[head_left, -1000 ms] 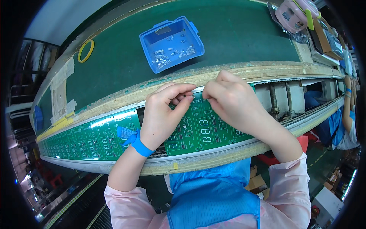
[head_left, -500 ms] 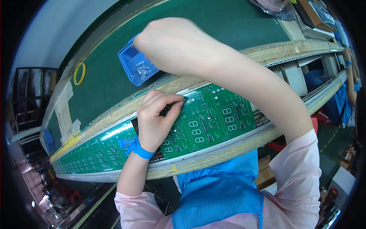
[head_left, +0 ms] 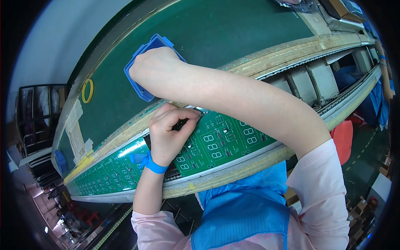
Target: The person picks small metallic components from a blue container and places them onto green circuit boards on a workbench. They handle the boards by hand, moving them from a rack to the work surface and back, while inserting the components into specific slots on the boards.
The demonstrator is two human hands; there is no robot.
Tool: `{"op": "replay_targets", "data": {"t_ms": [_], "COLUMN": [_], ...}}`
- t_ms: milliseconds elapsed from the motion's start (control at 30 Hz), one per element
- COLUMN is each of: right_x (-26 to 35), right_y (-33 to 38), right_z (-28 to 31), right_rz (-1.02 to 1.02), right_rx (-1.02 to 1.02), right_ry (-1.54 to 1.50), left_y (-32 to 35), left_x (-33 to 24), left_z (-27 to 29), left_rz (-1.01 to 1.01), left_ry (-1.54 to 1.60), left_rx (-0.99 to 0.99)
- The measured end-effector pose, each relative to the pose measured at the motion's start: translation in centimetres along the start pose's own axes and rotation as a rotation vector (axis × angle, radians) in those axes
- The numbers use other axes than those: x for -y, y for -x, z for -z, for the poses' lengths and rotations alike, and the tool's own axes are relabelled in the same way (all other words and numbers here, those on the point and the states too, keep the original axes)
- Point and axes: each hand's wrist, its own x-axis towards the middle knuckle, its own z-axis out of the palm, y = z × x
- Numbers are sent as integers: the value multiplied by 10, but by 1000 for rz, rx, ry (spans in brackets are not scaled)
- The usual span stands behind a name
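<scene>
My left hand (head_left: 171, 130) is closed in a pinch at the upper edge of a green circuit board (head_left: 233, 143). Thumb and forefinger meet beside a tiny shiny part (head_left: 203, 112) on the board; whether they hold anything is too small to tell. A blue band with a knot is round that wrist. My right hand (head_left: 154, 68) reaches into a blue plastic bin (head_left: 146, 95) on the green bench, its fingers hidden from view. My right forearm crosses over the board and covers part of it. White digit outlines and small dark components show on the board.
More green boards (head_left: 106, 171) lie along the rail at left. A yellow ring (head_left: 87, 91) and a blue roll (head_left: 61, 161) are on the bench (head_left: 233, 33). The conveyor's wooden edge (head_left: 287, 52) runs alongside. Another person's arm (head_left: 384, 71) shows at far right, above a red stool (head_left: 342, 141).
My right hand has lowered into the blue bin, covering the small clear parts seen there before. The left hand keeps its pinch at the board's edge. The view has shifted slightly.
</scene>
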Motion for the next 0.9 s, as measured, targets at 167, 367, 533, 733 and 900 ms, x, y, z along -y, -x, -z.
{"op": "replay_targets", "data": {"t_ms": [167, 367, 533, 733, 900], "right_x": [-1, -8, -13, -30, -32], "right_y": [-1, 14, 40, 61, 91], "right_z": [-6, -2, 8, -4, -6], "right_rz": [23, 85, 34, -17, 20], "right_rx": [-110, -480, -504, -600, -544], "right_ry": [-26, -141, -210, -249, -689], "left_y": [-1, -1, -1, -2, -4], "left_x": [-3, -3, -6, -4, -6], "left_z": [1, 1, 1, 3, 3], "left_rz": [-13, 1, -3, -5, -40], "left_ry": [-47, -69, -77, -70, -84], "left_rx": [15, 14, 20, 42, 49]}}
